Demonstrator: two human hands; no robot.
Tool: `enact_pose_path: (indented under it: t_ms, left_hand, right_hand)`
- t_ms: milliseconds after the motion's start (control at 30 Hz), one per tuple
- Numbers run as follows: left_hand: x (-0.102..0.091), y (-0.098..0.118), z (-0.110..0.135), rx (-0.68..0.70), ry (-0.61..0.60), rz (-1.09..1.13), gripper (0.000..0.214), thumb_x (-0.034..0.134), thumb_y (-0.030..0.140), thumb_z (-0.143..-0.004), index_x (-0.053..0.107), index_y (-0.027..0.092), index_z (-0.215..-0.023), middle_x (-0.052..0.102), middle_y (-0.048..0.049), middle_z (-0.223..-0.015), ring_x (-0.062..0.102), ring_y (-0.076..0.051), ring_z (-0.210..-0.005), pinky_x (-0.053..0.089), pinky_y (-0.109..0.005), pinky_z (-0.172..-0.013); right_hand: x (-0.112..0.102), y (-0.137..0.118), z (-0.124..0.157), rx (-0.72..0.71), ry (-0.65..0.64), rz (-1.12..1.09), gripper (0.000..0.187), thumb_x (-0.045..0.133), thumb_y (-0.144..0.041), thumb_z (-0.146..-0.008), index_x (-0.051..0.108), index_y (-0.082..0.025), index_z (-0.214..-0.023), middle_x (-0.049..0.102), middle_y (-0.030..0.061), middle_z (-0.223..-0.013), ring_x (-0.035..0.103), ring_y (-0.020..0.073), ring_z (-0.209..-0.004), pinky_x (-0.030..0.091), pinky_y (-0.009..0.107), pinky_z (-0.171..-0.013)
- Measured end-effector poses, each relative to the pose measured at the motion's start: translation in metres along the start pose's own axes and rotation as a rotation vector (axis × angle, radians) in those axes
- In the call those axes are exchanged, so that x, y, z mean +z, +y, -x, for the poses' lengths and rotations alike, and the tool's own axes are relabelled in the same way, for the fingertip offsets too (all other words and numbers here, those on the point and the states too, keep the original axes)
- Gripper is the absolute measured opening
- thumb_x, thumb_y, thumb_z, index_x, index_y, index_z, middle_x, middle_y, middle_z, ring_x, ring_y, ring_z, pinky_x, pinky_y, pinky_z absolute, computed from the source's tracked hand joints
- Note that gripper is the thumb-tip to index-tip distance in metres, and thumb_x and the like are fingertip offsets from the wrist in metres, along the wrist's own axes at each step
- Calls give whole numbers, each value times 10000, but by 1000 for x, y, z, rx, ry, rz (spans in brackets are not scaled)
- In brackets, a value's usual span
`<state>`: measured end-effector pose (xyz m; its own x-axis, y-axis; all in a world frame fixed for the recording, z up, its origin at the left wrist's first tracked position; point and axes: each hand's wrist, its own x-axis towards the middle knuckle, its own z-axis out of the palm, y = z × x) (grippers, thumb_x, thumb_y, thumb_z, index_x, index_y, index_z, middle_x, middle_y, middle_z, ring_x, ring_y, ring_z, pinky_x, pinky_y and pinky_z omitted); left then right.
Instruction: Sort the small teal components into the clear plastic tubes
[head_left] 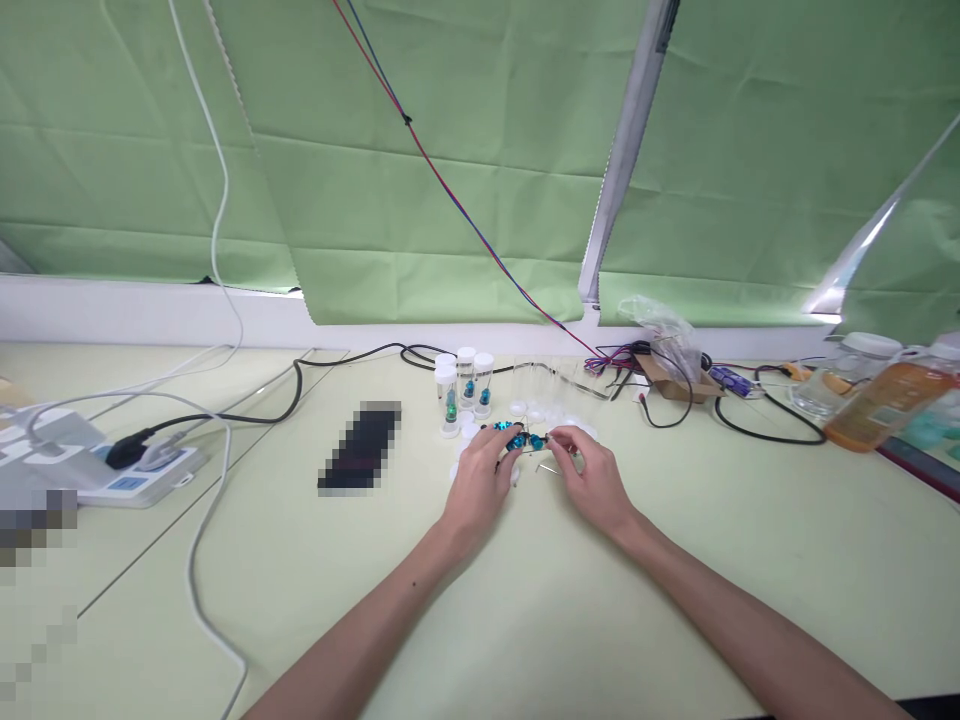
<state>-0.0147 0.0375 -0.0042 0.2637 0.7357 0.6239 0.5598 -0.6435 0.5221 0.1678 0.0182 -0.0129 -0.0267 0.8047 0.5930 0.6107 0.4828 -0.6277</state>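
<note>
The left hand (480, 478) and right hand (594, 480) each grip the small blue parts (535, 442) by the fingertips, between them over the counter (555, 610); capped tubes (448, 400) stand behind.

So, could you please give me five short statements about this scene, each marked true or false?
1. Both the left hand and the right hand are at the small blue parts. True.
2. The white-capped tubes lie on their sides. False: they stand upright.
3. The bottle of orange liquid is to the right of the right hand. True.
4. The hanging fabric is red. False: it is green.
5. The white power strip is to the left of the left hand. True.
</note>
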Motion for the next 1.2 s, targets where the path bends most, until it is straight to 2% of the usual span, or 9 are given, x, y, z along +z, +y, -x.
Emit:
enact_pose_path:
  t_ms: [167,300,467,667,833,1000,1200]
  left_hand:
    - [-5,6,-5,-118,126,106,214,559,299,-896,667,203,-1053,718,-66,-992,654,-215,-910,505,-349,-823]
    - [-5,8,-6,-211,137,171,246,580,362,-879,669,186,-1027,717,-66,-932,648,-187,-799,504,-314,-749]
    - [-5,8,-7,-300,143,270,271,602,410,-854,672,184,-986,707,-58,-894,631,-175,-761,497,-288,-707]
    - [-4,6,-9,-501,120,562,348,668,456,-781,646,161,-965,626,-6,-636,553,-129,-491,457,-251,-493]
    - [-4,3,-11,-593,135,734,386,721,441,-729,625,145,-956,625,-9,-679,567,-120,-478,467,-254,-490]
    - [-5,4,-12,-630,171,763,387,728,437,-718,623,145,-950,624,-9,-717,568,-111,-473,473,-257,-483]
    - [-6,3,-14,-638,209,797,433,743,418,-707,639,141,-1023,586,14,-676,578,-113,-484,484,-251,-475]
  right_hand:
    - [-1,7,-2,-11,12,96,184,442,-281,-961,602,-201,-1007,671,77,-936,604,224,-857,470,360,-779]
    - [0,7,0,-51,-69,124,161,466,-245,-948,611,-199,-1001,666,77,-941,597,230,-859,462,386,-815]
    - [4,4,3,-90,-173,139,118,537,-215,-919,628,-193,-990,651,72,-960,585,231,-890,443,397,-837]
    - [7,-5,7,-131,-273,108,86,590,-223,-904,657,-201,-953,648,65,-938,584,227,-917,433,396,-844]
    - [12,-12,10,-197,-348,89,124,572,-221,-920,680,-213,-980,650,61,-908,582,218,-896,441,388,-838]
    - [15,-12,13,-226,-359,90,166,552,-223,-931,679,-216,-1037,648,68,-922,582,222,-911,443,400,-852]
    - [14,-12,13,-186,-380,145,205,539,-231,-934,663,-215,-1096,640,76,-961,573,236,-956,432,417,-881]
